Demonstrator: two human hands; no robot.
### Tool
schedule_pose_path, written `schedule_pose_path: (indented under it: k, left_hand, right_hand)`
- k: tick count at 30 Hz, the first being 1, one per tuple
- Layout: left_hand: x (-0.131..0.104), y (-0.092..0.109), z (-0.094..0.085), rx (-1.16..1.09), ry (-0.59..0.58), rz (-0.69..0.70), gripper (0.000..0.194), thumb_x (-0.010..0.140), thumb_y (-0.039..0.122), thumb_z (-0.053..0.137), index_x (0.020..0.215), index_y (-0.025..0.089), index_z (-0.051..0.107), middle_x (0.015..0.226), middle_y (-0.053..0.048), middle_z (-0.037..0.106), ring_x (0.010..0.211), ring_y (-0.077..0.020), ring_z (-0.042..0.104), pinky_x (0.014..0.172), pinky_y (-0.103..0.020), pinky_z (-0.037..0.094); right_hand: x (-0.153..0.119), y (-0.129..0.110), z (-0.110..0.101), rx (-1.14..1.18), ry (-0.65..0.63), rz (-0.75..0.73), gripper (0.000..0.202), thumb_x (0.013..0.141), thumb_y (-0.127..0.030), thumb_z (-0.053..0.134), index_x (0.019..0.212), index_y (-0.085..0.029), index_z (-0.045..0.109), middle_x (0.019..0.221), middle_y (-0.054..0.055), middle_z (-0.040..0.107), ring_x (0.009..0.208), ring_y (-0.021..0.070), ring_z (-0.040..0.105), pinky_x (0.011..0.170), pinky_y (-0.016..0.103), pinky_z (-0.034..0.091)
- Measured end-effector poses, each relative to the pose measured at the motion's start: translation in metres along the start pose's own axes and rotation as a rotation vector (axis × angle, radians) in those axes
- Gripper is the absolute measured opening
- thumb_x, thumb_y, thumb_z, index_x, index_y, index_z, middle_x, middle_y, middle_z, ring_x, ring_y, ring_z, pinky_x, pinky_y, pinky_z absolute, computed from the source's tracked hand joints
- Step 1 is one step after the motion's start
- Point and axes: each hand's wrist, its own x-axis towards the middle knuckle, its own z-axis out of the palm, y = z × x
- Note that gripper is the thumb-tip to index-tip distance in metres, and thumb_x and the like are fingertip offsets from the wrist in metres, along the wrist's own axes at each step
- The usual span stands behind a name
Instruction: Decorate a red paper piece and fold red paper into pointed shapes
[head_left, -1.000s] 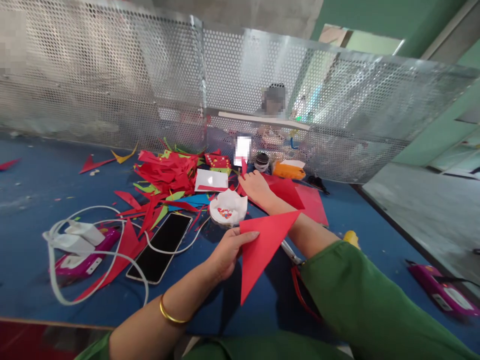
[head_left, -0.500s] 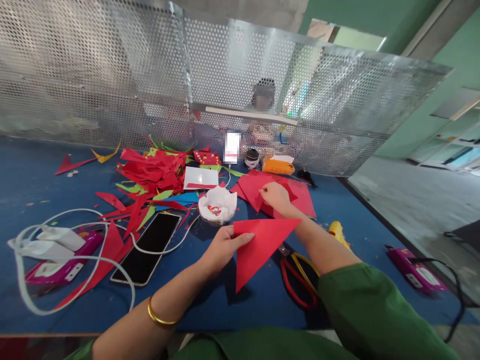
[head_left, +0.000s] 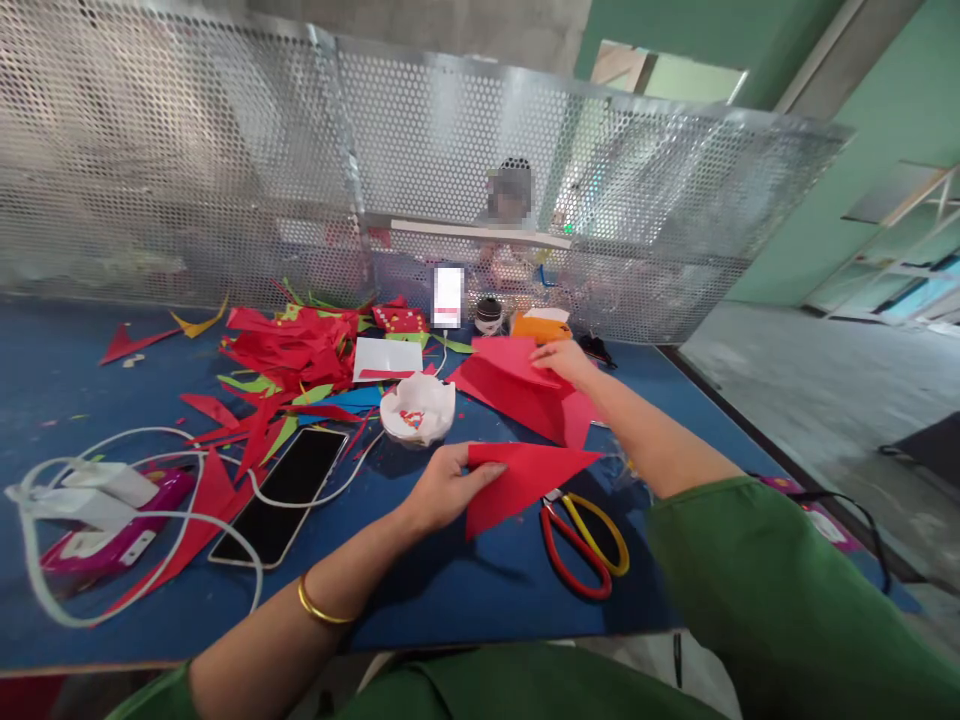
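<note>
Left hand (head_left: 448, 490) — pinching red triangle (head_left: 521, 480) — thumb on top

1 red paper triangle (head_left: 529, 478) slants above the blue table (head_left: 465, 605), near overlapping red paper sheets (head_left: 517, 402).

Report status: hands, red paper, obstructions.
Left hand gripping red paper triangle. Right hand at red sheets. Scissors nearby, blades mostly hidden by triangle. Nothing seen blocking either hand.

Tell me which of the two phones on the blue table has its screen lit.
The upright phone, in front of the mesh panel, glows white; the flat phone has a dark screen.
</note>
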Motion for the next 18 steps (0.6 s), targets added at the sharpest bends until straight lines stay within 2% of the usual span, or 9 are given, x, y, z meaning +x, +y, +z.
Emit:
schedule_pose_path:
  k: [2, 4, 5, 7, 9, 10, 12, 14, 18]
  left_hand:
    - [0.006, 0.008, 0.001, 0.19, 0.004, 0.15, 0.026, 0.086, 0.038, 0.065, 0.092, 0.016, 0.078, 0.104, -0.011, 0.076, 0.095, -0.025, 0.07, 0.087, -0.035, 0.055]
    - [0.019, 0.015, 0.004, 0.366, -0.031, 0.26, 0.02, 0.088, 0.029, 0.062, 0.095, 0.019, 0.078, 0.122, -0.01, 0.072, 0.112, -0.0242, 0.066, 0.1, -0.035, 0.05]
    - [0.027, 0.017, 0.007, 0.449, -0.056, 0.267, 0.021, 0.089, 0.026, 0.061, 0.098, 0.02, 0.078, 0.132, -0.009, 0.068, 0.122, -0.0236, 0.062, 0.107, -0.035, 0.046]
    - [0.047, 0.015, 0.015, 0.682, -0.09, 0.173, 0.024, 0.089, 0.026, 0.062, 0.109, 0.023, 0.076, 0.147, -0.005, 0.057, 0.138, -0.023, 0.049, 0.117, -0.035, 0.037]
    - [0.069, 0.007, 0.023, 0.756, -0.083, 0.105, 0.027, 0.085, 0.028, 0.068, 0.108, 0.016, 0.076, 0.147, -0.011, 0.056, 0.145, -0.0294, 0.04, 0.123, -0.043, 0.026]
    - [0.079, 0.001, 0.026, 0.782, -0.085, 0.073, 0.029, 0.083, 0.029, 0.07, 0.108, 0.015, 0.076, 0.146, -0.014, 0.057, 0.144, -0.0323, 0.041, 0.123, -0.047, 0.024]
    - [0.095, -0.012, 0.03, 0.825, -0.087, 0.01, 0.038, 0.081, 0.029, 0.07, 0.116, 0.014, 0.072, 0.138, -0.016, 0.063, 0.14, -0.0345, 0.047, 0.121, -0.052, 0.027]
    - [0.104, -0.023, 0.03, 0.858, -0.093, -0.019, 0.044, 0.082, 0.029, 0.068, 0.123, 0.014, 0.069, 0.136, -0.015, 0.065, 0.138, -0.0332, 0.049, 0.12, -0.052, 0.028]
    - [0.105, -0.029, 0.029, 0.912, -0.105, -0.023, 0.041, 0.084, 0.03, 0.064, 0.12, 0.012, 0.07, 0.143, -0.017, 0.059, 0.141, -0.0317, 0.046, 0.121, -0.049, 0.026]
  right_hand:
    - [-0.007, 0.01, 0.011, -0.052, -0.112, 0.016, 0.039, 0.094, -0.038, 0.064, 0.126, -0.017, 0.061, 0.13, 0.009, 0.061, 0.108, 0.0242, 0.064, 0.087, 0.043, 0.057]
    - [-0.012, 0.016, 0.018, -0.119, -0.2, 0.015, 0.037, 0.094, -0.038, 0.064, 0.125, -0.018, 0.062, 0.13, 0.008, 0.061, 0.108, 0.0246, 0.063, 0.088, 0.043, 0.057]
    - [-0.014, 0.017, 0.02, -0.154, -0.236, 0.013, 0.037, 0.094, -0.038, 0.063, 0.125, -0.018, 0.062, 0.13, 0.008, 0.061, 0.108, 0.0245, 0.063, 0.088, 0.042, 0.056]
    - [-0.014, 0.017, 0.019, -0.226, -0.293, 0.01, 0.036, 0.095, -0.038, 0.063, 0.125, -0.019, 0.062, 0.13, 0.008, 0.061, 0.108, 0.0242, 0.063, 0.089, 0.043, 0.056]
    - [-0.01, 0.015, 0.014, -0.301, -0.328, 0.009, 0.037, 0.095, -0.038, 0.062, 0.126, -0.018, 0.061, 0.129, 0.009, 0.061, 0.108, 0.0236, 0.064, 0.089, 0.043, 0.056]
    - [-0.007, 0.013, 0.011, -0.341, -0.334, 0.007, 0.037, 0.095, -0.038, 0.062, 0.126, -0.018, 0.06, 0.129, 0.009, 0.061, 0.108, 0.0234, 0.064, 0.089, 0.044, 0.056]
    - [0.001, 0.009, 0.002, -0.428, -0.314, -0.007, 0.036, 0.096, -0.038, 0.061, 0.126, -0.019, 0.06, 0.128, 0.009, 0.062, 0.108, 0.023, 0.064, 0.09, 0.044, 0.056]
    - [0.01, 0.004, -0.005, -0.518, -0.242, -0.037, 0.036, 0.096, -0.038, 0.061, 0.126, -0.019, 0.06, 0.129, 0.009, 0.061, 0.108, 0.023, 0.064, 0.091, 0.044, 0.056]
    - [0.026, -0.003, -0.005, -0.67, -0.097, -0.123, 0.038, 0.095, -0.038, 0.062, 0.127, -0.018, 0.059, 0.129, 0.011, 0.061, 0.109, 0.023, 0.063, 0.092, 0.044, 0.055]
